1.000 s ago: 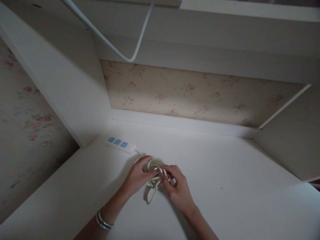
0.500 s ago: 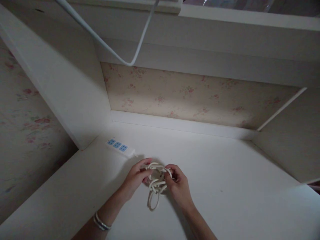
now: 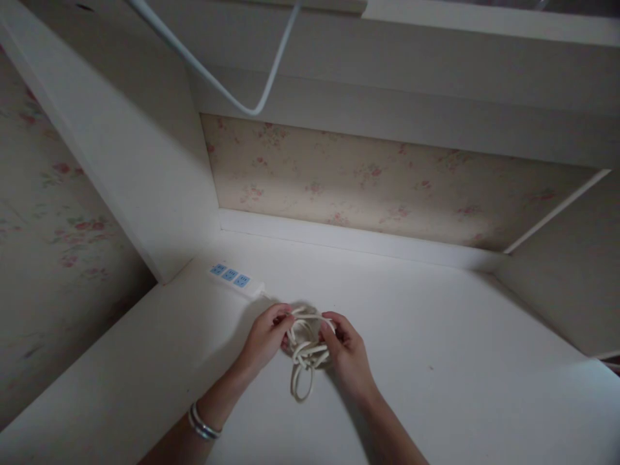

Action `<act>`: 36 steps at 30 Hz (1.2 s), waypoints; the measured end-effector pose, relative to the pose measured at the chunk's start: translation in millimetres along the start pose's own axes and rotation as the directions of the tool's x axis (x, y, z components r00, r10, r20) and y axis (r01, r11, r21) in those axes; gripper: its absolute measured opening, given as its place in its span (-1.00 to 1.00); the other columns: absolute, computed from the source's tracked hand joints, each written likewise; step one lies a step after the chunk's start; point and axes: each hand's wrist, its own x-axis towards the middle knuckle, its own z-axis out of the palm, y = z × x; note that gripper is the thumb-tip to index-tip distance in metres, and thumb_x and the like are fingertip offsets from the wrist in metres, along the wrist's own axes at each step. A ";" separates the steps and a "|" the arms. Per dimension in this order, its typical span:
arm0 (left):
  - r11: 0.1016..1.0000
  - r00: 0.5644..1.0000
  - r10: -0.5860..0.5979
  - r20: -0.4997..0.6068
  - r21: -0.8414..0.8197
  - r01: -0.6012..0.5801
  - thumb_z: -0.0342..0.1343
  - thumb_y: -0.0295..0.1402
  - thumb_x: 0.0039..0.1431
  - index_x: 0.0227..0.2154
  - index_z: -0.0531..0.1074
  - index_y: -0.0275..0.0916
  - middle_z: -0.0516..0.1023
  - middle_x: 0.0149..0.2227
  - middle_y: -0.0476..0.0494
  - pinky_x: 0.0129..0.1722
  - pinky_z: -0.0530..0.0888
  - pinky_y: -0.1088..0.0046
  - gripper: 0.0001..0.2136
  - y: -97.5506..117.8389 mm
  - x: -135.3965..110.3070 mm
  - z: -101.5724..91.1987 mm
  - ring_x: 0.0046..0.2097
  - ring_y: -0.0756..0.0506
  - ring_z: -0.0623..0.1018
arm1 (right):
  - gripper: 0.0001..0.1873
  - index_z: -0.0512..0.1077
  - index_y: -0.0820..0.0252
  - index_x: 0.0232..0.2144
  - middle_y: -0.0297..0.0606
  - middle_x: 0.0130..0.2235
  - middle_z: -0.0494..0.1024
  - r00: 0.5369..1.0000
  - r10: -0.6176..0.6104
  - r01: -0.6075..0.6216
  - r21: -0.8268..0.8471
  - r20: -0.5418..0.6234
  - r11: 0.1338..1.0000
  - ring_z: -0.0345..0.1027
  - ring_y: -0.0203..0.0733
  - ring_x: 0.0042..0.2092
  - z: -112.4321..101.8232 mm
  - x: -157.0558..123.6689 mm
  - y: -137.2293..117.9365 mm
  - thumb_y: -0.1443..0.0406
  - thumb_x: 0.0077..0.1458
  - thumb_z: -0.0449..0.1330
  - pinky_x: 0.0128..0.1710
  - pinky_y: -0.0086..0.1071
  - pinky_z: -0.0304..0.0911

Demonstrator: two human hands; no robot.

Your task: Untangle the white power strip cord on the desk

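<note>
Left hand (image 3: pixel 265 337) and right hand (image 3: pixel 347 353) both pinch the coiled white cord (image 3: pixel 304 352) between them, low over the white desk (image 3: pixel 436 361). Step looks like working the bundle's loops; next move needs one strand freed. Power strip (image 3: pixel 234 279) lies near, upper left.

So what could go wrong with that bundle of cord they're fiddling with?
1. The white cord, pinched between the left hand and the right hand, is looped over itself; pulling could tighten the tangle.
2. It seems to run to the power strip nearby, so a tug might drag the strip across the desk.
</note>
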 end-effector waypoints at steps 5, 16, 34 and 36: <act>0.969 1.000 0.009 -0.013 -0.246 -0.012 0.20 -0.26 0.01 -0.12 0.40 -0.26 0.52 -0.26 -0.10 -0.39 0.41 0.53 -0.64 9.9 -3.5 0.7 -0.31 -0.02 0.49 | -0.68 0.48 0.20 -0.29 -0.39 -0.53 0.38 0.994 0.075 -0.064 0.130 -0.083 0.989 0.23 -0.30 -0.48 -2.1 9.7 5.0 0.09 -0.01 0.27 -0.49 -0.44 0.13; 0.915 0.995 0.062 0.074 -0.403 -0.027 0.25 -0.38 0.00 0.03 0.36 -0.09 0.39 0.01 -0.11 -0.38 0.39 0.54 -0.52 17.4 -11.6 -2.9 -0.34 0.06 0.49 | -0.63 0.53 0.21 -0.31 -0.26 -0.40 0.52 0.973 0.184 -0.147 0.235 -0.143 0.961 0.31 -0.23 -0.41 -4.3 15.2 8.6 0.08 -0.13 0.33 -0.43 -0.38 0.20; 0.713 0.789 0.614 0.027 0.410 -0.569 0.10 -0.39 0.16 -0.19 0.51 -0.18 0.46 -0.25 -0.12 -0.26 0.47 0.49 -0.82 14.6 -10.1 -10.8 -0.26 -0.01 0.49 | -0.66 0.39 0.11 -0.20 -0.18 -0.08 0.35 0.755 -0.577 0.656 -0.367 0.313 0.659 0.22 -0.06 0.00 -16.1 -11.6 -8.9 0.48 -0.07 0.09 -0.01 -0.11 0.18; 0.574 0.702 0.712 0.031 0.550 -0.607 0.14 -0.37 0.13 -0.28 0.55 -0.17 0.43 -0.25 -0.14 -0.17 0.46 0.42 -0.88 15.6 -11.6 -14.1 -0.19 -0.06 0.47 | -0.68 0.38 0.13 -0.26 -0.19 -0.11 0.36 0.769 -0.583 0.636 -0.414 0.262 0.652 0.22 -0.06 -0.03 -16.8 -9.2 -8.0 0.49 -0.12 0.09 -0.03 -0.12 0.17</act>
